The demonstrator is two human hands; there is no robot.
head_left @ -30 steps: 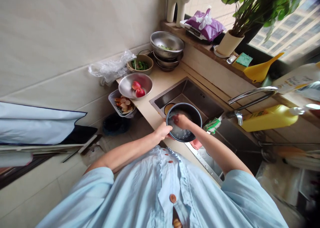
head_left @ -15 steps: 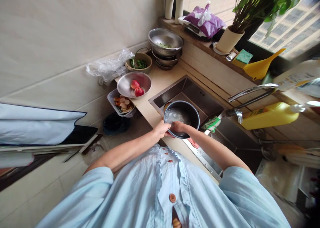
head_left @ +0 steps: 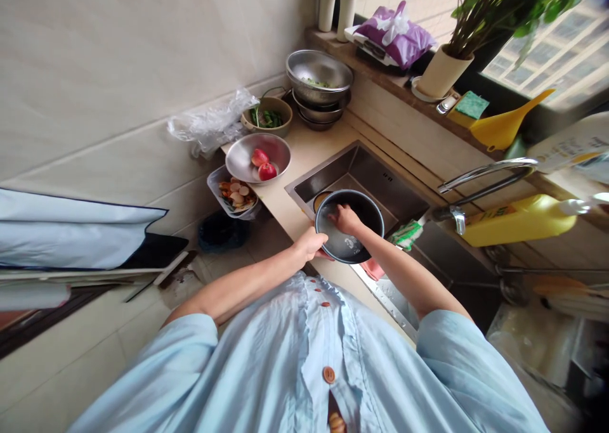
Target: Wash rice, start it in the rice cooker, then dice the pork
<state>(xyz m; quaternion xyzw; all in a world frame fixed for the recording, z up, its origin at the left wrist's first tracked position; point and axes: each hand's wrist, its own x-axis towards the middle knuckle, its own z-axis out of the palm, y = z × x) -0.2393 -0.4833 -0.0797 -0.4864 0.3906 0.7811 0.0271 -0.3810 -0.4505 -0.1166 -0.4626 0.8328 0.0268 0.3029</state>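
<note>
A dark round pot (head_left: pixel 373 212), looking like a rice cooker's inner pot, is held over the near edge of the sink, with cloudy whitish liquid in it. My left hand (head_left: pixel 311 243) grips the pot's left rim, thumb at the edge and fingers underneath. Inside the pot, my right hand (head_left: pixel 347 220) reaches down at the liquid near the far side. Its fingers look apart, though their tips are partly hidden. Small bubbles or foam float near the pot's front.
The sink (head_left: pixel 309 182) lies behind the pot, with a faucet (head_left: pixel 490 167) at right. A metal bowl (head_left: pixel 238 160) with two red fruits stands left, beside a tub of peelings (head_left: pixel 216 189). Stacked bowls (head_left: pixel 299 90) fill the corner. A yellow bottle (head_left: pixel 523 220) lies at right.
My right hand has moved from the near side of the pot toward its far side, and its fingers have loosened. My left hand keeps its grip on the rim.
</note>
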